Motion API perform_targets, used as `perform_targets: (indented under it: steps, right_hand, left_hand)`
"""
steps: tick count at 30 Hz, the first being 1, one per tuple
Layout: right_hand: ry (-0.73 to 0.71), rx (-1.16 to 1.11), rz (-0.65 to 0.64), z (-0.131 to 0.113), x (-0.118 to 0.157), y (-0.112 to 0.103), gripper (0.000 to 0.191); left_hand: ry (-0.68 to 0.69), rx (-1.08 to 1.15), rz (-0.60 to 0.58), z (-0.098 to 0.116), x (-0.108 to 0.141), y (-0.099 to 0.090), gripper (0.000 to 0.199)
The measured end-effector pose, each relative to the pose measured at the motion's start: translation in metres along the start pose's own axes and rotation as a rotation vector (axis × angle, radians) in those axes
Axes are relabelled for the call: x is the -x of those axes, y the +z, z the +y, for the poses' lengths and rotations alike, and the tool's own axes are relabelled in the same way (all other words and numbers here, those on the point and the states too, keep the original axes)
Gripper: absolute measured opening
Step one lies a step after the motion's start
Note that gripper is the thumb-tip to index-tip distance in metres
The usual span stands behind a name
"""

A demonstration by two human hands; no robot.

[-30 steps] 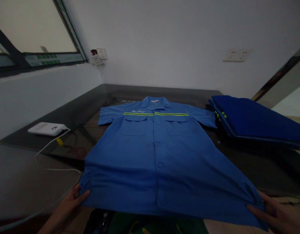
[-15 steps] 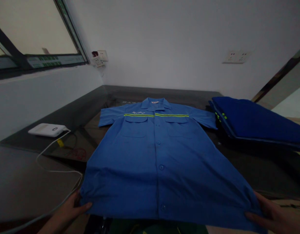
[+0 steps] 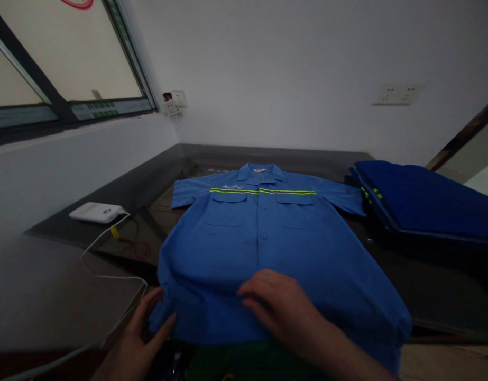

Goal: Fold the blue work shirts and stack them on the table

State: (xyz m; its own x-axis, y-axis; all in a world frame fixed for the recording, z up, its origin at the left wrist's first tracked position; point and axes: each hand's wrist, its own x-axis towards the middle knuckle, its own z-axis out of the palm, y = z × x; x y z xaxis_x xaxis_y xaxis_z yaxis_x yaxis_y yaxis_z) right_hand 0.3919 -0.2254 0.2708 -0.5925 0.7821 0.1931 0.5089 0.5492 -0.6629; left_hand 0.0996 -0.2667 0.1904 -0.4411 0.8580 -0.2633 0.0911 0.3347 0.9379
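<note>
A blue short-sleeved shirt (image 3: 228, 254) with yellow-green chest stripes lies front up, its collar toward the wall. My left hand (image 3: 144, 330) is at the shirt's lower left corner, with the cloth between thumb and fingers. Over the lower middle of the shirt, near the button line, is my right hand (image 3: 281, 307); its fingers are bent close together, and whether they pinch any cloth is hidden. The shirt's lower right corner hangs over the near edge, untouched by either hand.
Dark blue folded clothes (image 3: 434, 203) are stacked on the right of the dark table (image 3: 148, 217). A white power bank (image 3: 96, 212) lies at the left, its white cable (image 3: 103, 276) running down beside my left hand. Wall sockets and a window are behind.
My right hand has let go of the shirt's lower right corner and moved left to its middle. My left hand still has the left corner. The view has shifted slightly.
</note>
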Motion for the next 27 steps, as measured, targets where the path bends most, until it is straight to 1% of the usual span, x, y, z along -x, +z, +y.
perform_targets:
  steps: [1,2,3,5,6,7,9,11,13,14,15,16,18,19,20,21,23,25,27]
  right_hand:
    - [-0.094,-0.011,-0.055,-0.011,-0.018,0.018,0.021]
    - [-0.135,-0.022,-0.092,-0.019,-0.031,0.035,0.027]
    - [-0.155,-0.022,-0.112,-0.025,-0.041,0.049,0.038]
    - [-0.144,0.001,-0.111,-0.029,-0.051,0.068,0.055]
    - [-0.123,0.020,-0.096,-0.029,-0.052,0.073,0.058]
    - [-0.098,0.041,-0.076,-0.027,-0.052,0.077,0.057]
    - [-0.037,0.073,-0.035,-0.021,-0.049,0.078,0.045]
    - [0.010,0.078,-0.006,-0.016,-0.046,0.076,0.036]
    - [0.034,0.036,0.015,-0.012,-0.045,0.075,0.034]
    - [0.047,0.000,0.029,-0.012,-0.045,0.074,0.035]
    - [0.065,-0.043,0.048,-0.011,-0.045,0.073,0.035]
    - [0.086,-0.089,0.074,-0.011,-0.046,0.072,0.035]
    - [0.120,-0.183,0.135,-0.012,-0.046,0.070,0.036]
    - [0.120,-0.226,0.166,-0.012,-0.045,0.068,0.038]
    - [0.105,-0.263,0.193,-0.012,-0.045,0.066,0.040]
    - [0.082,-0.294,0.212,-0.013,-0.044,0.064,0.043]
    - [0.041,-0.336,0.224,-0.014,-0.041,0.060,0.048]
    - [0.019,-0.365,0.231,-0.015,-0.037,0.055,0.049]
    - [0.011,-0.392,0.237,-0.018,-0.034,0.052,0.047]
  left_hand:
    - [0.052,-0.014,0.020,0.004,0.002,0.008,0.067]
    - [0.094,-0.027,0.039,0.007,0.004,0.015,0.067]
    - [0.106,-0.023,0.047,0.008,0.006,0.021,0.066]
    - [0.057,0.034,0.016,0.004,0.008,0.030,0.065]
    - [0.011,0.094,-0.028,0.001,0.010,0.033,0.065]
    - [-0.034,0.167,-0.087,-0.002,0.011,0.034,0.066]
    - [-0.083,0.281,-0.207,-0.005,0.014,0.035,0.066]
    - [-0.058,0.267,-0.281,0.001,0.012,0.032,0.059]
    - [0.027,0.129,-0.325,0.014,0.000,0.026,0.047]
    - [0.088,0.047,-0.328,0.022,-0.011,0.022,0.040]
    - [0.160,-0.027,-0.304,0.030,-0.026,0.019,0.036]
    - [0.238,-0.082,-0.247,0.038,-0.043,0.017,0.033]
    - [0.389,-0.126,-0.047,0.052,-0.085,0.017,0.033]
    - [0.437,-0.126,0.028,0.059,-0.107,0.019,0.036]
    - [0.449,-0.129,0.056,0.065,-0.129,0.024,0.040]
    - [0.420,-0.149,0.050,0.072,-0.150,0.031,0.043]
    - [0.404,-0.210,0.007,0.086,-0.183,0.049,0.043]
    - [0.381,-0.220,-0.059,0.102,-0.206,0.070,0.042]
    - [0.305,-0.162,-0.139,0.116,-0.220,0.089,0.044]
